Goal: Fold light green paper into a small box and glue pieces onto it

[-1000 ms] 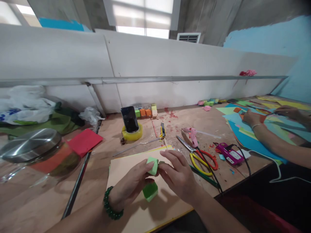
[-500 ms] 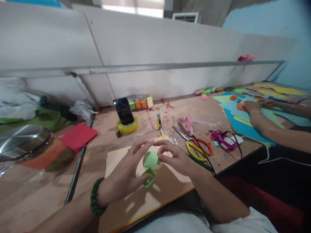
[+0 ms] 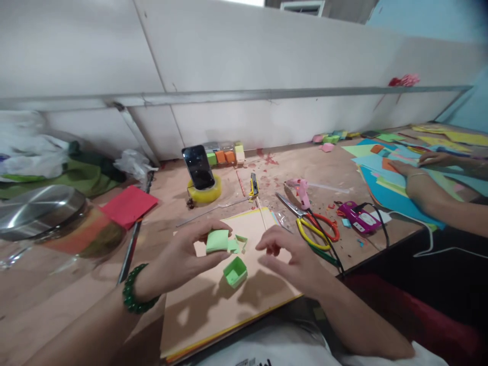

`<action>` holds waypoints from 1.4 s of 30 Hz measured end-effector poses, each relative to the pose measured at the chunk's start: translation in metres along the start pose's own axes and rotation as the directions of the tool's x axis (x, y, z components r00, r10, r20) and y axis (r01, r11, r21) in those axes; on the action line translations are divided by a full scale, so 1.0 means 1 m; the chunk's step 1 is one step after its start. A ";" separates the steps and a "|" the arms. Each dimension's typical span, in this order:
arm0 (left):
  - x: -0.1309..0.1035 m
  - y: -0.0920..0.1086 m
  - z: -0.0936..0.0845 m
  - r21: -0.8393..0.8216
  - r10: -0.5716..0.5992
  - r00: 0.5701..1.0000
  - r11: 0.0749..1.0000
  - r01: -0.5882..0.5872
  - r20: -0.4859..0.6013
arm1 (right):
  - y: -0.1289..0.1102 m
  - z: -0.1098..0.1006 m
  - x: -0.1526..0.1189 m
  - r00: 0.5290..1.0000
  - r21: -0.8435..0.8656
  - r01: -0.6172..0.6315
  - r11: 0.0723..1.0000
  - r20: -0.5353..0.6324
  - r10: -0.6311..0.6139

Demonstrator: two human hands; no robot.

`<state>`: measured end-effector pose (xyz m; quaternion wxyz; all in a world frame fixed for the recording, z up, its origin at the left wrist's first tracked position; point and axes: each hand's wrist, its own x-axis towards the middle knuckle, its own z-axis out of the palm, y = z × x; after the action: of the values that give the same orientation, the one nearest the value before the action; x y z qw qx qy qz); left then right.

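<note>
Between the thumb and fingers of my left hand (image 3: 181, 256) is a light green folded paper piece (image 3: 217, 241), its smooth side towards me. My right hand (image 3: 292, 259) hovers to the right with thumb and fingers apart and nothing between them. A small open green paper box (image 3: 235, 272) lies on the stack of peach paper (image 3: 206, 320), below and between both hands. Just right of the held piece, light green paper scraps (image 3: 238, 244) lie on the stack.
Scissors (image 3: 310, 223), a pink glue gun (image 3: 301, 190), a purple device (image 3: 358, 217) and a cutter knife (image 3: 253, 185) lie beyond the stack. A phone (image 3: 198, 166) leans in a tape roll (image 3: 206, 192). A lidded jar (image 3: 57, 223) is at left. At right, another person's hands (image 3: 404, 170) handle coloured paper.
My hands have moved apart; the left has drawn the light green piece leftward, and the right has let go. The open green box is now untouched on the paper. The view has shifted slightly.
</note>
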<state>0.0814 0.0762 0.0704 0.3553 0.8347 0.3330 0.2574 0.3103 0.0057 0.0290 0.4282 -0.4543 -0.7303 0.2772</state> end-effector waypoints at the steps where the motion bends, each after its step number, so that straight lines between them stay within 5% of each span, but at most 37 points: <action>1: -0.001 -0.003 -0.001 -0.031 -0.030 1.000 0.999 0.030 0.004 | -0.001 0.007 -0.005 0.999 -0.089 0.026 0.996 -0.018 -0.028; 6: -0.002 -0.012 0.002 -0.153 -0.109 0.994 0.982 0.108 0.001 | 0.006 0.051 -0.015 0.994 -0.471 0.052 0.881 -0.061 -0.091; 13: -0.005 -0.010 0.010 -0.270 -0.106 0.988 0.954 0.134 0.115 | 0.020 0.063 -0.013 1.000 -0.481 -0.018 0.877 0.003 0.022; 22: -0.009 -0.023 0.019 -0.345 -0.123 0.973 0.920 0.185 0.193 | 0.008 0.017 -0.004 0.975 -0.367 0.085 0.926 0.223 -0.001; 27: -0.008 -0.024 0.024 -0.271 -0.182 0.966 0.935 0.228 0.185 | 0.029 -0.031 -0.004 0.986 -0.481 -0.161 0.862 -0.107 0.124; 33: -0.009 -0.032 0.029 -0.194 -0.186 0.973 0.958 0.211 0.139 | 0.062 -0.076 -0.010 0.935 -0.681 -0.354 0.641 -0.263 0.237; 37: -0.011 -0.039 0.033 -0.191 -0.215 0.970 0.953 0.234 0.114 | 0.068 -0.084 -0.005 0.908 -0.748 -0.408 0.523 -0.270 0.322; 42: -0.013 -0.040 0.035 -0.216 -0.227 0.970 0.946 0.240 0.086 | 0.055 -0.077 0.011 0.954 -0.770 -0.253 0.585 -0.098 0.283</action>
<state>0.0817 0.0732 0.0156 0.4853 0.7510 0.3875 0.2245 0.3989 0.0405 0.0266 0.1312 -0.6935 -0.7084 0.0054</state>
